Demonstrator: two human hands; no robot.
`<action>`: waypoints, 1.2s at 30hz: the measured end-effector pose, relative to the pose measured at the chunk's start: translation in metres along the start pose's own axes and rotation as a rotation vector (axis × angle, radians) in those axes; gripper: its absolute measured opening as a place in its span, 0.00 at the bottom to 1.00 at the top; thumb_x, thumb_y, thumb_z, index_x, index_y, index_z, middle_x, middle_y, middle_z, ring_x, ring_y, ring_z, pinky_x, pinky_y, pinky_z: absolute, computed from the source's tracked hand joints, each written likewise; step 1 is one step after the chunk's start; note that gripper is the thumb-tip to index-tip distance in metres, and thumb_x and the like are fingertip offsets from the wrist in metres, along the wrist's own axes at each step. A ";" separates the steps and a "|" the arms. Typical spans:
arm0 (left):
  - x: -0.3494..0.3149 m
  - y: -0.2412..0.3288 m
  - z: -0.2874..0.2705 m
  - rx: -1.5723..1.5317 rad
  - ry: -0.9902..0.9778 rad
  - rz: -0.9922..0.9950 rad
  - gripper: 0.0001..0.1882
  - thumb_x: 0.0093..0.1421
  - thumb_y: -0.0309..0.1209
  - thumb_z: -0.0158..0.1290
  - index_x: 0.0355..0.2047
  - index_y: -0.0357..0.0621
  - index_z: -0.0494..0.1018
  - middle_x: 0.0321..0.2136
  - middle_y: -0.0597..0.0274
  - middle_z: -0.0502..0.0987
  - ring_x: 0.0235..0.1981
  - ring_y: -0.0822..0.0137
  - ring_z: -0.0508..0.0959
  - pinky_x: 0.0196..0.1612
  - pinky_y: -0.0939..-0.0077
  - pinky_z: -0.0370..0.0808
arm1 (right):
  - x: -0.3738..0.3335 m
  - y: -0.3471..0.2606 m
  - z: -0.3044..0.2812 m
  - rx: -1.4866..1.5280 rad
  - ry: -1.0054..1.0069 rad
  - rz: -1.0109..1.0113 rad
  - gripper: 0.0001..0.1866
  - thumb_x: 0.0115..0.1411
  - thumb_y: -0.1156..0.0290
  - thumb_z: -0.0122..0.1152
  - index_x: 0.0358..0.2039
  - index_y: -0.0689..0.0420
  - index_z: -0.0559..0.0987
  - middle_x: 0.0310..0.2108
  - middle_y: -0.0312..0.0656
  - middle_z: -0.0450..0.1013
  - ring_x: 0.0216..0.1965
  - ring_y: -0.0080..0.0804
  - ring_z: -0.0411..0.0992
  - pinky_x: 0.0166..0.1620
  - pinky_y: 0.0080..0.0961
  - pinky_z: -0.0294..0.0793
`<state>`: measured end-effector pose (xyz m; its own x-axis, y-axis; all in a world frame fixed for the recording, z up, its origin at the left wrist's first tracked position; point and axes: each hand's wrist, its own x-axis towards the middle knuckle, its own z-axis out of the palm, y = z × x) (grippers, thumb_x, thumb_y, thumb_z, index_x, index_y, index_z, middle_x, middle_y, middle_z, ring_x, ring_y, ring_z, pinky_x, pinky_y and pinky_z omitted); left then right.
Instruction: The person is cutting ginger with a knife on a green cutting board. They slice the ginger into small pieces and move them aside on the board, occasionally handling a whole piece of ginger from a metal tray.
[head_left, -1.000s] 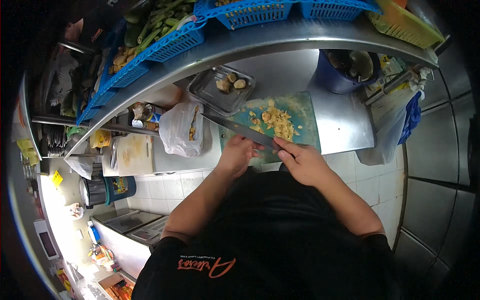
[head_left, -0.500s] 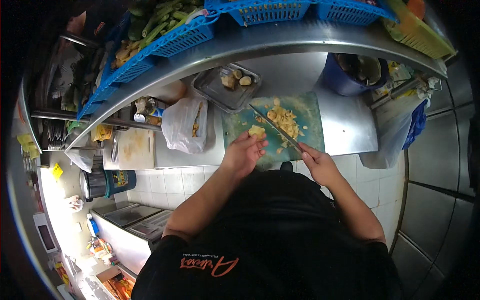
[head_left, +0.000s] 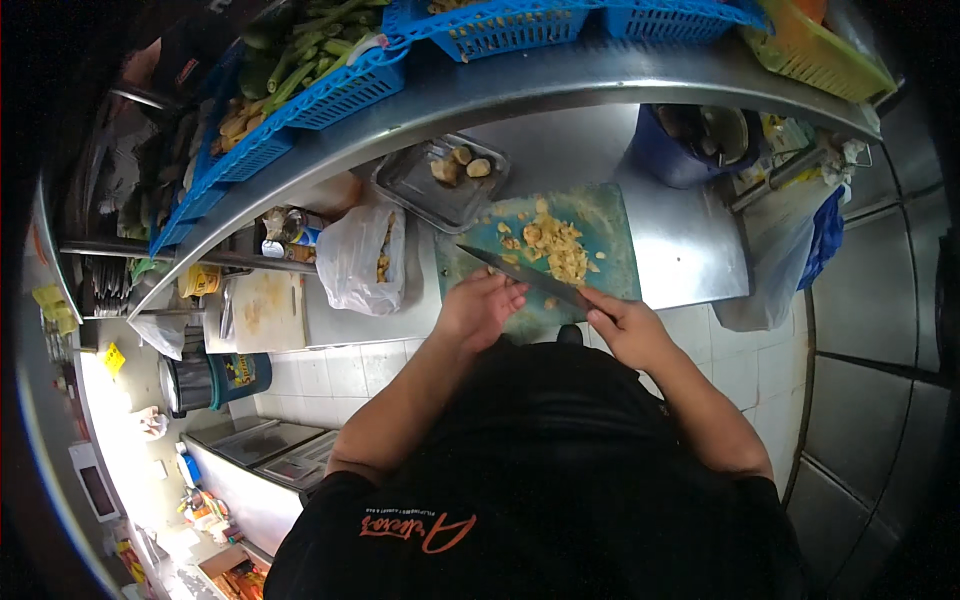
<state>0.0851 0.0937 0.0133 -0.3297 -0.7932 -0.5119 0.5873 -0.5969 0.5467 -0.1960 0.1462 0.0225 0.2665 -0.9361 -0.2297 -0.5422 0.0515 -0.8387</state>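
The handle of a long kitchen knife (head_left: 522, 273) is gripped in my right hand (head_left: 632, 330), its blade slanting up and left to my left hand (head_left: 476, 312). My left hand is closed, thumb and fingers pinched around a pale yellow ginger piece that the blade now largely covers. Both hands are over the near part of a worn green cutting board (head_left: 612, 215). Chopped yellow ginger pieces (head_left: 563, 254) lie heaped on the board beyond the knife. Several brownish ginger lumps (head_left: 446, 171) rest in a metal tray (head_left: 432, 212) that touches the board's far left.
Left of the board stands a white plastic bag (head_left: 352, 262), with a pale cutting board (head_left: 268, 310) farther left. A deep blue container (head_left: 668, 160) is at the back right. The steel shelf edge (head_left: 520, 88) arches across, bearing blue baskets (head_left: 515, 35) of vegetables.
The knife has swung left and downward, so its blade now crosses over the ginger piece at my left fingertips. My left hand stays nearly in place, still pinching.
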 end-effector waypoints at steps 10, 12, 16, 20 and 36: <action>-0.005 -0.004 0.004 0.074 -0.020 -0.039 0.15 0.66 0.27 0.53 0.53 0.45 0.71 0.52 0.56 0.77 0.48 0.57 0.79 0.49 0.61 0.75 | 0.014 -0.039 -0.001 -0.103 -0.125 0.048 0.23 0.71 0.57 0.52 0.63 0.52 0.73 0.51 0.53 0.78 0.52 0.48 0.77 0.56 0.31 0.73; -0.010 0.003 0.015 0.086 0.044 -0.029 0.16 0.66 0.26 0.53 0.54 0.45 0.70 0.52 0.57 0.77 0.48 0.59 0.79 0.49 0.62 0.75 | 0.019 0.013 0.001 -0.104 -0.027 0.149 0.23 0.70 0.54 0.51 0.62 0.47 0.74 0.45 0.56 0.79 0.49 0.52 0.78 0.54 0.39 0.75; -0.010 0.010 0.010 0.180 0.038 0.072 0.18 0.66 0.26 0.53 0.56 0.45 0.69 0.49 0.61 0.77 0.45 0.62 0.78 0.47 0.65 0.75 | -0.003 0.030 -0.004 0.118 0.034 0.158 0.25 0.72 0.54 0.51 0.64 0.51 0.73 0.43 0.50 0.81 0.46 0.40 0.79 0.54 0.32 0.74; -0.007 0.008 0.011 0.280 0.062 0.133 0.22 0.63 0.23 0.57 0.57 0.44 0.67 0.46 0.61 0.76 0.42 0.65 0.78 0.46 0.68 0.75 | -0.006 -0.009 0.002 0.204 0.004 0.095 0.24 0.71 0.54 0.51 0.64 0.49 0.73 0.42 0.50 0.81 0.45 0.42 0.80 0.52 0.34 0.74; -0.019 0.016 0.018 0.095 0.074 0.142 0.19 0.62 0.19 0.56 0.53 0.44 0.72 0.43 0.59 0.79 0.41 0.63 0.80 0.45 0.69 0.77 | -0.007 0.030 -0.002 0.064 -0.027 0.147 0.23 0.71 0.58 0.53 0.63 0.51 0.73 0.52 0.53 0.77 0.53 0.49 0.76 0.57 0.35 0.73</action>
<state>0.0876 0.0971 0.0443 -0.1914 -0.8614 -0.4705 0.5506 -0.4910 0.6751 -0.2153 0.1537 -0.0002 0.2099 -0.9071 -0.3649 -0.5252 0.2102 -0.8246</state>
